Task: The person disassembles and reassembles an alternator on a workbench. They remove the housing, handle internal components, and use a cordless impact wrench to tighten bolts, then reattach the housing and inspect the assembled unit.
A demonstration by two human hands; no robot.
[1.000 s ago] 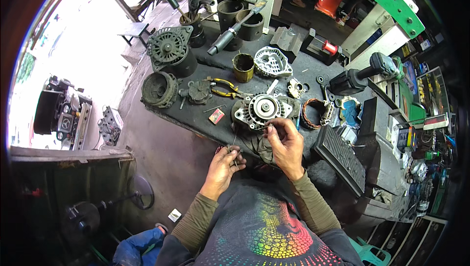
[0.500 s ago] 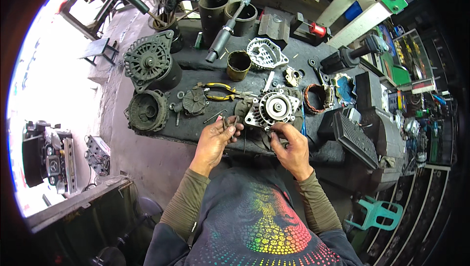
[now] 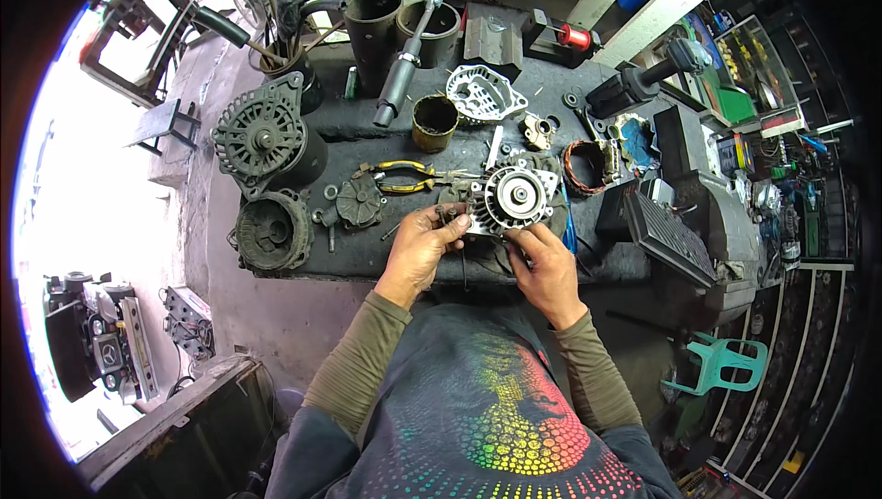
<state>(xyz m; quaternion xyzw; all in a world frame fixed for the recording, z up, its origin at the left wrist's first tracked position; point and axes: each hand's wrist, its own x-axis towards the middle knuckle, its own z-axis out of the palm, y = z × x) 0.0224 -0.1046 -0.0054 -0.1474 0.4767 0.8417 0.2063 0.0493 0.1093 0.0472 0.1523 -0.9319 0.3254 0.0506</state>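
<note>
Left hand (image 3: 418, 251): is curling nearly closed around a small dark part (image 3: 448, 214), thumb touching the alternator (image 3: 517, 196) at its left.
Right hand (image 3: 544, 263): is bending its fingers against the near edge, any hold hidden.
Alternator: is sitting between and just beyond both, by the counter (image 3: 363, 255) front.
Forearms (image 3: 354, 361): are angling inward.

And the left hand (image 3: 415, 255) now grips the alternator (image 3: 519, 197)!
It tips, finned side (image 3: 483, 199) showing just beside that hand.

- Head view: left fisheye of head-worn pair, aimed down and forward.
- Close range: shirt (image 3: 478, 425) at lower edge, left hand (image 3: 418, 249) and right hand (image 3: 549, 269) near centre.
- Workbench (image 3: 378, 152) seen from above.
</note>
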